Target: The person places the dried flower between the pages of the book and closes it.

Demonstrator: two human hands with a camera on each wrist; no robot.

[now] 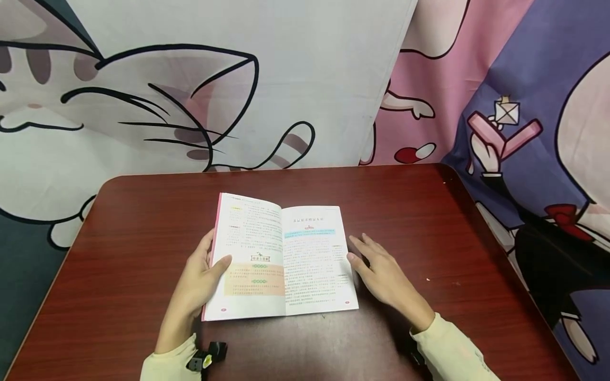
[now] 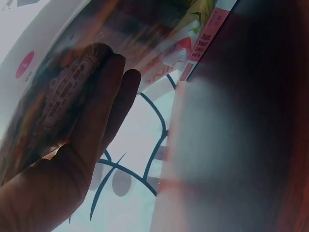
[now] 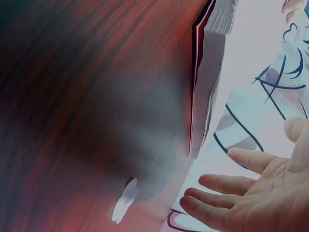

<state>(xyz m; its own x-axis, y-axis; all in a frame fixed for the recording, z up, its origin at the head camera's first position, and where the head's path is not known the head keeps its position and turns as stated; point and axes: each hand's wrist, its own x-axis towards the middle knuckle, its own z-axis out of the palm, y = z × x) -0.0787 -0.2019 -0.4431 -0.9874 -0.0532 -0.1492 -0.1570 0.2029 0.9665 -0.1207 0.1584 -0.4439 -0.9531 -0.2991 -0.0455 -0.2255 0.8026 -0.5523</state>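
An open book (image 1: 314, 264) with printed pages lies toward the middle of the table, its left side raised. My left hand (image 1: 202, 278) grips the left edge, thumb on the page margin and fingers behind the cover. Those fingers (image 2: 108, 96) show against the dark, colourful outside of the cover in the left wrist view. Beside the right page's edge is my right hand (image 1: 386, 275), fingers spread and nearly straight, holding nothing. From the right wrist, the thick stack of pages (image 3: 210, 82) stands apart from the fingers.
The reddish-brown wooden table (image 1: 457, 227) extends around the book on all sides. Behind it hangs a white cloth (image 1: 329, 79) with a cartoon cat, and a pink and purple printed cloth (image 1: 514, 174) hangs at the right. A tiny pale scrap (image 1: 428, 279) lies right of the right hand.
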